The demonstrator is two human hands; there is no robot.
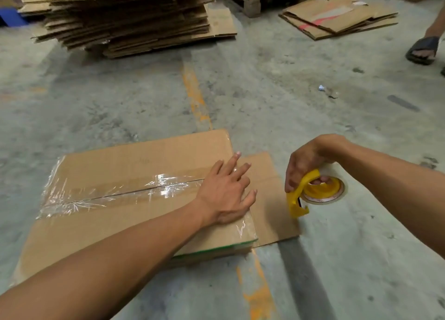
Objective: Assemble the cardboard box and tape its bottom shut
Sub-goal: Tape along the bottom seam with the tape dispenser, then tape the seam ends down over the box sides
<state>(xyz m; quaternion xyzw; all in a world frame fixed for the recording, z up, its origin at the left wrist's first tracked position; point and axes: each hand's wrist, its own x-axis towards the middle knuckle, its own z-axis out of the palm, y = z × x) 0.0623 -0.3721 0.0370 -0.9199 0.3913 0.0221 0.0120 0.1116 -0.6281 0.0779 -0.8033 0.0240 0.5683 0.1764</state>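
Left hand (225, 194) is pressed flat, fingers spread, on the box (125, 199); beside the box, the tape dispenser (310, 194) is gripped by the right hand (307, 165). Tape (108, 192) should be smoothed firmly along the seam.

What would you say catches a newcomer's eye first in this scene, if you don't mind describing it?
Most striking is the yellow tape dispenser, gripped by the right hand at centre right, just off the box's edge. Beside it, the left hand presses flat on the cardboard box, whose centre seam carries shiny, wrinkled clear tape. Farther back at upper left sits a tall stack of flattened cartons on the concrete floor.
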